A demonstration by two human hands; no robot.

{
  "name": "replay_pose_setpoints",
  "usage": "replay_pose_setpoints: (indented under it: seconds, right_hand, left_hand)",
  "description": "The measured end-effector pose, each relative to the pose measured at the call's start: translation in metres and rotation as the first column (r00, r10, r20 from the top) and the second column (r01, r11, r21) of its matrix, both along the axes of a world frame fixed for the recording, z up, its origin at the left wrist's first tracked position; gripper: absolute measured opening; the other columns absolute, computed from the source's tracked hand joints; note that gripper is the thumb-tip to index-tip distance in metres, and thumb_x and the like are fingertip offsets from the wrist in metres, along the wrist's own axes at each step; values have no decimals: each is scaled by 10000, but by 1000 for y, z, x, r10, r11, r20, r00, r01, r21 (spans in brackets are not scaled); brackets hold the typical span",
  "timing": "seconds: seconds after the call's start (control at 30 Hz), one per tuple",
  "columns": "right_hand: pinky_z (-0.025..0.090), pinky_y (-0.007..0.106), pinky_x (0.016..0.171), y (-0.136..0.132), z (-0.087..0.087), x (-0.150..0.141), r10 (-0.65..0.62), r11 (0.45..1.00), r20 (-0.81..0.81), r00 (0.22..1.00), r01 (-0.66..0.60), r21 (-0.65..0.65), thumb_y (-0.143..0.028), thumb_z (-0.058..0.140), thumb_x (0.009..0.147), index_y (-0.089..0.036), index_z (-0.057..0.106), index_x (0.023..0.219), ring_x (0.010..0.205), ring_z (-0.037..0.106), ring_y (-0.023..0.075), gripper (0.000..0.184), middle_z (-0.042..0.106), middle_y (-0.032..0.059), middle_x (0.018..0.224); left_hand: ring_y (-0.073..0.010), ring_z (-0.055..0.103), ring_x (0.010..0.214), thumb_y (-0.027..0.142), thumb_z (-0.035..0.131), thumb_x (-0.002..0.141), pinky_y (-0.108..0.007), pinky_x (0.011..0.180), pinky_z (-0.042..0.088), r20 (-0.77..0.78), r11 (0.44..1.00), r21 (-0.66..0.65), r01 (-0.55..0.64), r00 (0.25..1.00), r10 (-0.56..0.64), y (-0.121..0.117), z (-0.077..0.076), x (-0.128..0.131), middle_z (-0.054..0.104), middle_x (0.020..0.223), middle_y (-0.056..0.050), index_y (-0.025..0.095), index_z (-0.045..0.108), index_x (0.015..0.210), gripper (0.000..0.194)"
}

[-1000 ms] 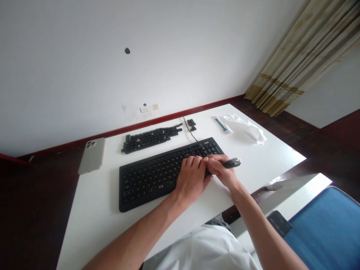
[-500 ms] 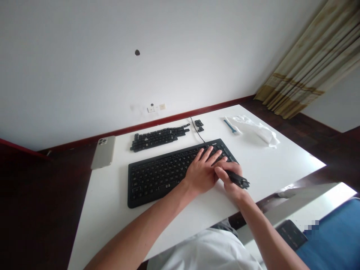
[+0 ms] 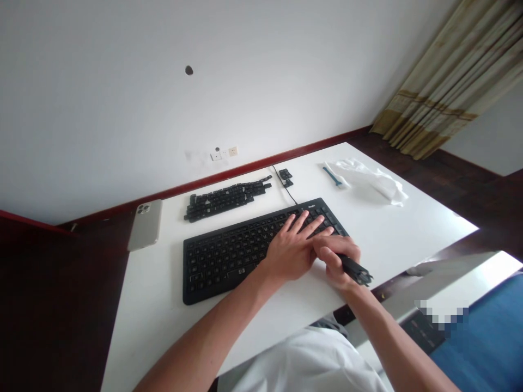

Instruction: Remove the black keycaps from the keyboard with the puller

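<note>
My left hand (image 3: 291,253) lies on the right part of a black HP keyboard (image 3: 229,261), its fingers spread over the keys. My right hand (image 3: 337,258) sits just beside it at the keyboard's lower right corner, gripping a black slim tool (image 3: 355,269), perhaps a keycap puller. The tool's tip sticks out past my fingers towards the lower right, above the white table (image 3: 392,234). Beyond the keyboard lies a long row of loose black keycaps (image 3: 226,200), and a small cluster of keycaps (image 3: 286,177) sits next to the cable.
A silver smartphone (image 3: 145,224) lies at the table's left edge. A blue brush (image 3: 333,176) rests by a crumpled white cloth (image 3: 368,181) at the far right. A wall socket (image 3: 232,151) sits above the skirting. A blue chair (image 3: 478,343) stands at lower right.
My left hand has gone from curled fingers to spread, flatter fingers on the keys. My right hand has shifted down and right, turning the black tool's tip towards the lower right.
</note>
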State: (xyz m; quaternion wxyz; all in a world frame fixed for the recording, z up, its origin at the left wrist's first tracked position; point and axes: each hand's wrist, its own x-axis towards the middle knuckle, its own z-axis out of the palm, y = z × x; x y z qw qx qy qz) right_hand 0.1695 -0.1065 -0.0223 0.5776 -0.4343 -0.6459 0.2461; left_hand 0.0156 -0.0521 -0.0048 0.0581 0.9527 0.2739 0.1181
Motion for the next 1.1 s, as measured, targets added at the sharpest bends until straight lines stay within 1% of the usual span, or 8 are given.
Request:
replay_pose_setpoints:
  seconds: [0.3,0.47,0.63,0.73,0.8,0.93,1.0,1.1]
  right_hand:
    - [218,375,497,-4,17,-16,-154,981,-292,944,182,71,-549,578,969,-258,333,492,408,261,153,609,250,-16,445]
    - [223,376,513,-7,12,-17,-310,925,-343,887,364,107,-447,618,968,-247,381,541,442,285,147,528,310,-12,498]
    - [337,359,523,-6,9,-10,-437,885,-198,878,459,81,-381,620,998,-244,492,632,508,428,160,411,487,0,576]
    - [394,309,521,-4,15,-11,-388,919,19,922,385,87,-247,675,966,-230,649,777,519,487,134,191,592,-18,631]
    - [446,284,545,0,23,-13,-320,947,164,933,310,85,-184,715,930,-232,733,927,546,542,128,52,660,-17,700]
    - [570,298,722,17,38,-12,-149,988,320,936,131,77,-56,658,875,-249,789,1075,815,723,182,308,771,49,1009]
    - [596,301,780,32,43,-8,-64,997,369,927,42,68,-2,601,820,-257,804,1105,931,758,203,433,784,54,1105]
    - [616,305,838,59,49,-1,36,997,473,880,-66,47,21,563,762,-274,817,1152,990,777,210,551,800,32,1167]
  left_hand:
    - [-343,243,1652,349,306,1129,-505,1332,272,9,998,-36,-45,999,45,0,4,1,294,1781,15,314,382,1677,554]
    - [-336,256,1642,375,310,1137,-516,1331,267,52,996,-90,-15,998,19,-1,10,0,344,1761,17,312,438,1642,524]
    - [-263,561,1371,343,284,1142,-455,1221,422,339,943,-332,-3,933,122,6,13,-5,667,1435,-111,191,569,1531,505]
    - [-258,674,1124,383,367,1120,-437,1073,520,547,755,-639,150,779,308,12,13,-7,743,1218,-133,138,626,1464,495]
    - [-242,702,1033,370,487,1071,-388,974,552,581,516,-796,316,639,504,15,16,-6,758,1170,-130,126,687,1379,441]
    - [-186,714,901,220,577,983,-293,838,556,364,59,-807,587,416,833,18,26,0,779,1092,-115,114,781,1131,273]
    - [-142,681,772,164,582,971,-245,737,534,249,-45,-757,652,352,902,21,32,0,761,933,-93,98,773,995,204]
    - [-116,623,659,203,575,1019,-221,649,507,146,-63,-717,694,238,960,28,38,-7,676,760,-49,114,701,852,227]
